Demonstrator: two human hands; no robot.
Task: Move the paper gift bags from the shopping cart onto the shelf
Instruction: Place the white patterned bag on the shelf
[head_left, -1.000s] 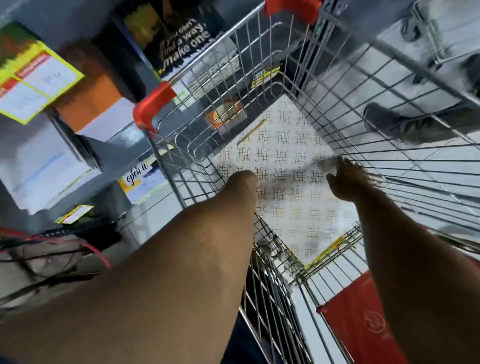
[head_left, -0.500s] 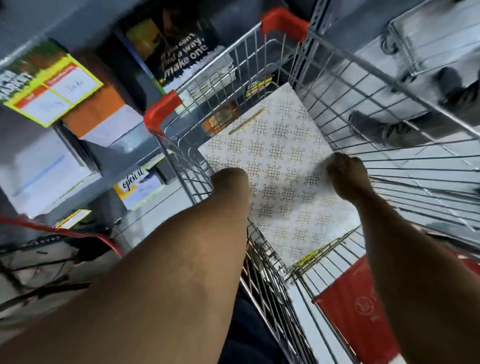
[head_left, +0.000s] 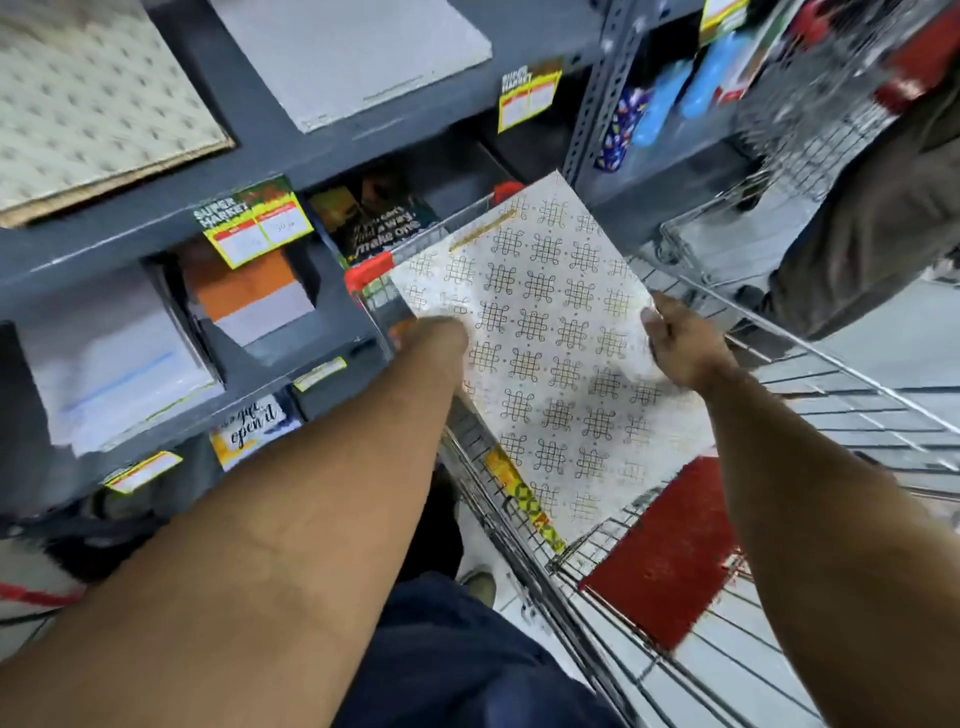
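The grey shelf (head_left: 291, 150), stacked in tiers, is seen to the left and ahead, with flat paper goods laid on its upper level and smaller packs crowded into the levels below. The shopping cart (head_left: 810, 395) is parked close against it on the right, its red corner guard almost touching the shelf edge. A flat stack of paper gift bags (head_left: 550, 332), white with a gold knot pattern, is held tilted above the cart's rim, partly over the basket, not yet on the shelf. Its right edge is pinched by the right hand (head_left: 680, 348), thumb on top; the left hand (head_left: 441, 332) is set at the left edge, but whether it is closed on the stack or only pressed against it cannot be told, since the fingers are hidden.

Several risks are judged from here. Held only at the edges, the limp stack could sag or fan apart, and loose bags could be dropped back into the cart or onto the floor. The far corner could be caught on the cart's wire rim or the shelf's upright and be creased. The price tags (head_left: 260, 226) hung along the shelf lip could be knocked off as the stack is swung across. A person (head_left: 872, 218) standing just beyond the cart could be brushed
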